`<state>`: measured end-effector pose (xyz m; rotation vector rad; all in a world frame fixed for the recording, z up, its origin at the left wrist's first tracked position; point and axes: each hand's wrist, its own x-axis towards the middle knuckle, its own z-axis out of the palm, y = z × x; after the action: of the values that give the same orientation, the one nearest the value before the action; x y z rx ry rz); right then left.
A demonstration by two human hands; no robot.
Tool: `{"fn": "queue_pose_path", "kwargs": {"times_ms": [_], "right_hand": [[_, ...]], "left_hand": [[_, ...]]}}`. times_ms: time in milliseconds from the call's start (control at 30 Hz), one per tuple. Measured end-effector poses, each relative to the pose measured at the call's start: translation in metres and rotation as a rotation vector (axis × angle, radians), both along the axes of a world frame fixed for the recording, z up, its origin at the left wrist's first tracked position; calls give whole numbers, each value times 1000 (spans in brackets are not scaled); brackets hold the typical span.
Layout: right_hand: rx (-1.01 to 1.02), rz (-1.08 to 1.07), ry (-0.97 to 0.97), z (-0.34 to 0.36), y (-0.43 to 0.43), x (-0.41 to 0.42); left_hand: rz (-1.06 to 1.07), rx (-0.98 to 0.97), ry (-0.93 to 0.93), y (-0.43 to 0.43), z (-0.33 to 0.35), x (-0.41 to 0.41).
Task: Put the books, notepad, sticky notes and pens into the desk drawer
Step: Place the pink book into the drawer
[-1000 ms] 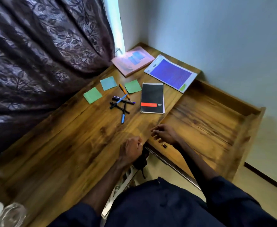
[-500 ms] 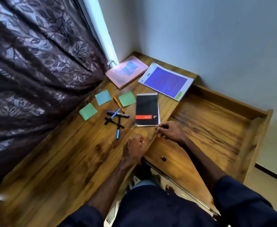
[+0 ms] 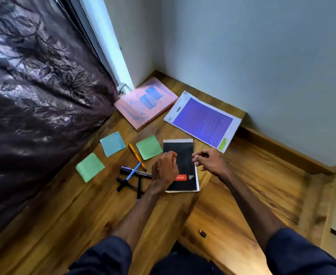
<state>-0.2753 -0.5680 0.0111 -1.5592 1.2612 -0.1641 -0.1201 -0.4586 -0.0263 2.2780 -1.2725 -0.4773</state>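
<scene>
A black notepad (image 3: 183, 153) with a red label lies on the wooden desk (image 3: 63, 211). My left hand (image 3: 164, 168) hovers over its left side with fingers curled and nothing in it. My right hand (image 3: 208, 160) hangs over its right edge, fingers loosely bent, holding nothing. Beyond lie a pink book (image 3: 145, 102) and a purple book (image 3: 202, 121). Three sticky notes sit left: blue (image 3: 112, 143), green (image 3: 149, 147), green (image 3: 90, 167). An orange pen (image 3: 136, 155) and several crossed pens (image 3: 132, 176) lie beside my left hand. The open drawer (image 3: 262, 187) is at right.
A dark patterned curtain (image 3: 40, 96) hangs along the desk's left edge. Grey walls (image 3: 242, 46) meet behind the books. A small dark object (image 3: 202, 233) lies on the drawer floor near me. The drawer's raised rim (image 3: 326, 199) bounds the right side.
Both hands have moved forward from the desk's front edge to above the black notepad. The camera has tilted up toward the books.
</scene>
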Motion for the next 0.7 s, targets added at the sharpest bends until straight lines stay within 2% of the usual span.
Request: {"fn": "queue_pose_path", "kwargs": {"times_ms": [100,200,367,500,700], "right_hand": [[18,-9,25,-10,-21,29],[46,13,39,-18,-34,64],[34,93,43,-36,-59,140],[-166,160,99,-40,-86,207],[-435,229,207,-61,-147,276]], "left_hand": [[27,21,8,-30,-9,25],[120,43,-75,-60,-14,60],[403,65,-119,-112,-31,146],[664,194,126,-141,-32,203],[645,259,93,-153,-51,223]]}}
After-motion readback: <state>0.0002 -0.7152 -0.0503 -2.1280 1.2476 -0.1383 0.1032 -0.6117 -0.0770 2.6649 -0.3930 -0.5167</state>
